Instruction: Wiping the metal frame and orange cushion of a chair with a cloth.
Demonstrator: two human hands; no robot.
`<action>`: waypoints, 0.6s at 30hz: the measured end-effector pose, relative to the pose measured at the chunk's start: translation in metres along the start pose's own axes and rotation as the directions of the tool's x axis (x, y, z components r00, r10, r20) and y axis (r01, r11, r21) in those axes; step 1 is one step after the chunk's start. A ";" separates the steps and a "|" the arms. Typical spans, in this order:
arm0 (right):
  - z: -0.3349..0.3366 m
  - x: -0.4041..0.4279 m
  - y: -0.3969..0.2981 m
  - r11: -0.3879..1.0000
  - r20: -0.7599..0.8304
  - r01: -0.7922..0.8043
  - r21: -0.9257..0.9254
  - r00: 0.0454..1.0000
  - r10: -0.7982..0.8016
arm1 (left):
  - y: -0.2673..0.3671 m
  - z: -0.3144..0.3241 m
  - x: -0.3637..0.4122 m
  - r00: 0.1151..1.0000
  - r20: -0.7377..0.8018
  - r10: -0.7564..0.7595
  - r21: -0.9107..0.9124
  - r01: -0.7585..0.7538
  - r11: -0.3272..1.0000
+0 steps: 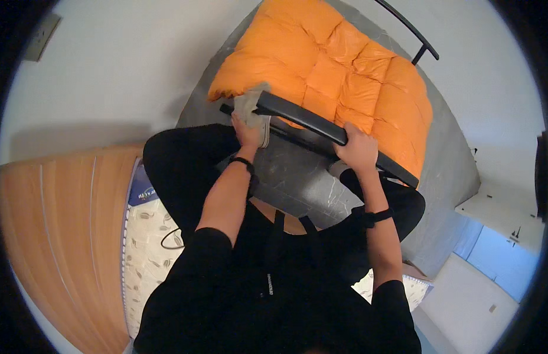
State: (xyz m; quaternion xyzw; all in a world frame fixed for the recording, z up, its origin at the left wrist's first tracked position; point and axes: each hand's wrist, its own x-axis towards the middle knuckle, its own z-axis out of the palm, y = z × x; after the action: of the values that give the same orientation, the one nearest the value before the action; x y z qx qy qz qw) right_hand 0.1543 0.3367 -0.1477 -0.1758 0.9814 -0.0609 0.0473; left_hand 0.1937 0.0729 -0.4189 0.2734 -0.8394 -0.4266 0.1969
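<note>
A black armrest bar slants across the view in front of an orange tufted cushion. My left hand holds a grey-beige cloth against the bar's left end. Part of that hand is hidden under the cloth. Farther right, the fingers of my right hand are wrapped around the same bar. A thinner black rail runs below it, nearer to me. Both the bar and the rail look like parts of a chair frame, mostly hidden by the cushion.
A second black bar rises beyond the cushion's far right side. Grey flooring shows between my legs. Behind me are a patterned mattress and a wooden headboard. A white wall borders the left; an open door stands at lower right.
</note>
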 end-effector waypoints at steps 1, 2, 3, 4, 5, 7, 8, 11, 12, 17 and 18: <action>0.001 -0.001 -0.001 1.000 0.010 0.014 -0.010 1.000 -0.014 | -0.002 0.015 -0.006 0.982 -0.112 -0.152 -0.089 0.142 0.986; 0.005 -0.003 -0.002 0.999 -0.006 0.017 -0.041 1.000 -0.017 | -0.007 0.024 -0.010 0.929 -0.210 -0.306 -0.191 0.268 0.944; 0.008 -0.003 0.003 0.997 -0.030 0.010 -0.079 0.999 -0.013 | -0.015 0.029 -0.006 0.925 -0.209 -0.317 -0.207 0.275 0.939; 0.009 -0.005 0.008 0.996 -0.025 0.011 -0.091 1.000 -0.014 | -0.026 0.026 -0.003 0.893 -0.179 -0.414 -0.352 0.335 0.874; 0.010 -0.008 0.013 0.997 0.034 -0.023 -0.069 0.999 0.025 | -0.035 0.025 -0.002 0.853 -0.137 -0.503 -0.487 0.384 0.784; 0.007 -0.012 0.018 0.999 0.095 -0.029 -0.039 0.995 0.033 | -0.049 0.018 0.003 0.884 -0.211 -0.417 -0.372 0.322 0.871; 0.005 -0.014 0.021 0.999 -0.031 0.035 0.026 0.999 -0.034 | -0.056 0.010 0.007 0.913 -0.264 -0.312 -0.238 0.252 0.938; -0.004 -0.037 0.036 0.974 -0.356 0.227 0.009 0.911 -0.209 | 0.030 0.009 -0.024 0.944 -0.008 -0.329 -0.176 0.323 0.930; -0.002 -0.051 0.027 0.936 -0.448 0.337 0.099 0.855 -0.261 | 0.064 -0.005 -0.026 0.956 0.077 -0.283 -0.229 0.293 0.928; 0.110 -0.084 -0.022 0.724 -0.176 0.489 0.487 0.867 -0.467 | 0.080 -0.020 -0.036 0.918 0.082 -0.388 -0.419 0.385 0.822; 0.137 -0.067 -0.040 0.608 -0.002 0.151 0.780 0.971 -0.239 | 0.082 -0.022 -0.036 0.884 0.180 -0.432 -0.535 0.456 0.711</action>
State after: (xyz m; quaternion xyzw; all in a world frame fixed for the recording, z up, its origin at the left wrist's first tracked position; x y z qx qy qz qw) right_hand 0.2463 0.3085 -0.2730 -0.2471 0.8307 -0.4719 0.1616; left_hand 0.2106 0.1219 -0.3425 0.3874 -0.5892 -0.6946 0.1428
